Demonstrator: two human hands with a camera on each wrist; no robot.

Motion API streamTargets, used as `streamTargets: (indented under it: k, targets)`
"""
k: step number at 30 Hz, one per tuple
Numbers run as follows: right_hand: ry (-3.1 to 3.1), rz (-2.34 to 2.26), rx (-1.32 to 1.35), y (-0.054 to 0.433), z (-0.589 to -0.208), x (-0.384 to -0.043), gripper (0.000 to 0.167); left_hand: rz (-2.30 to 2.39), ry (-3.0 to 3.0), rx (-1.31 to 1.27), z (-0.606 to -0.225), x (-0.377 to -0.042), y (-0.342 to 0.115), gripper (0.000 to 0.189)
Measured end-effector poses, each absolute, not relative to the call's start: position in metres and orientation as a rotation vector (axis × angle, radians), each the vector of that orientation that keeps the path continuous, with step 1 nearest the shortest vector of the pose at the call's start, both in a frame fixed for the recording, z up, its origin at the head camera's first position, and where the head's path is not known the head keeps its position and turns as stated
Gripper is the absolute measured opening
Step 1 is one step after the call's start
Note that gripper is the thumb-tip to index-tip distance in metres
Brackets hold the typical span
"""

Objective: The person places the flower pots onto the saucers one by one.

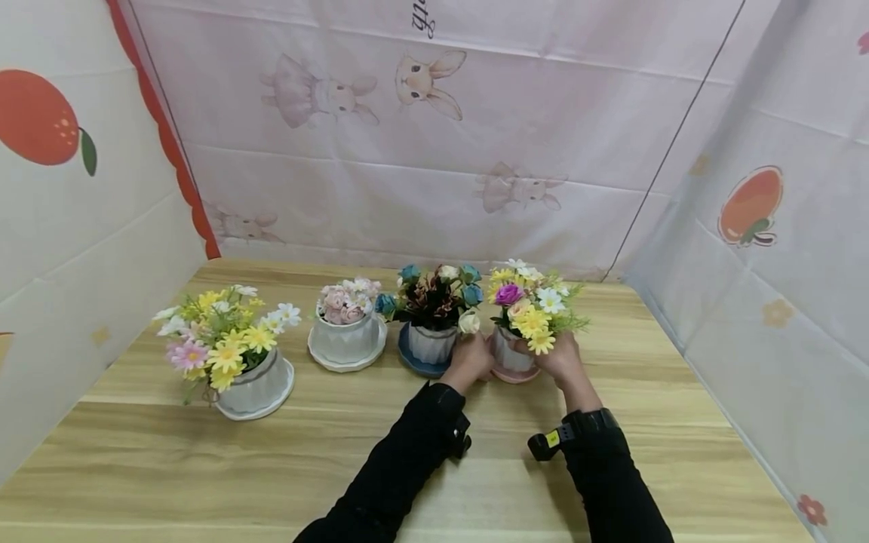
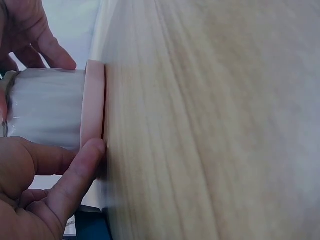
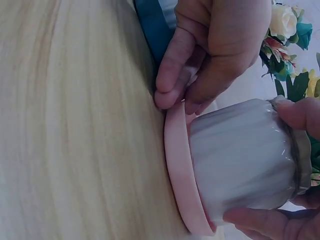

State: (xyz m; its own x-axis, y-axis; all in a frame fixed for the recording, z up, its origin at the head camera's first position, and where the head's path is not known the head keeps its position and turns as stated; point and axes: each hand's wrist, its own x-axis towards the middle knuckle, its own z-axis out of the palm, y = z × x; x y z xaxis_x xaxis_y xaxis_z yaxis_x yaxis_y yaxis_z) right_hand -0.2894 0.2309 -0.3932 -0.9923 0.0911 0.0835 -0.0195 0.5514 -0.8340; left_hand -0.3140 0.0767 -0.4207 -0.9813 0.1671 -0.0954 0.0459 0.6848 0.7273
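At the right end of a row of potted flowers stands a white ceramic flowerpot [image 1: 511, 351] with yellow, white and purple blossoms [image 1: 532, 305]. Beneath it is a pink saucer [image 3: 179, 150]. My left hand [image 1: 470, 357] pinches the saucer's rim between thumb and fingers, on the pot's left side. The right hand [image 1: 562, 357] grips the pot itself, its thumb near the upper rim and fingers along the side in the right wrist view. Blossoms partly cover the right fingers in the head view. The saucer sits close on the wooden table [image 2: 200, 125].
Just left of my left hand, a pot of blue and white roses [image 1: 432, 345] stands on a blue saucer [image 1: 411, 357]. Farther left are a pot of pink flowers [image 1: 346, 339] and a tilted pot of yellow daisies [image 1: 254, 385], both on white saucers. Printed cloth [image 1: 380, 173] hangs behind.
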Motion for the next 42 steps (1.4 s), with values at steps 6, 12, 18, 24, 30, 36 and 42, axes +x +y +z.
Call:
streamTargets:
  k: [6,12,18,24,30,36,42]
  targets:
    - [-2.652,1.417,-0.029,0.23,-0.394,-0.289,0.075,1.14,2.76,0.173,-0.42,-0.315,0.078,0.004]
    - [-2.654,1.398,-0.014,0.229,-0.398,-0.289,0.074,1.13,2.761,0.178,-0.42,-0.315,0.077,0.011]
    - [-2.657,1.404,-0.022,0.23,-0.401,-0.288,0.072,1.089,2.781,0.194,-0.419,-0.315,0.077,0.016]
    - [-2.666,1.421,0.02,0.232,-0.402,-0.289,0.074,1.107,2.744,0.16,-0.418,-0.314,0.08,0.013]
    - [-2.6,1.563,0.05,0.234,-0.403,-0.293,0.079,1.232,2.709,0.109,-0.418,-0.313,0.084,0.018]
    - [-2.583,1.634,0.023,0.236,-0.404,-0.298,0.081,1.256,2.701,0.069,-0.418,-0.313,0.087,0.026]
    - [-2.599,1.646,-0.012,0.237,-0.406,-0.297,0.076,1.28,2.681,0.125,-0.419,-0.314,0.084,0.027]
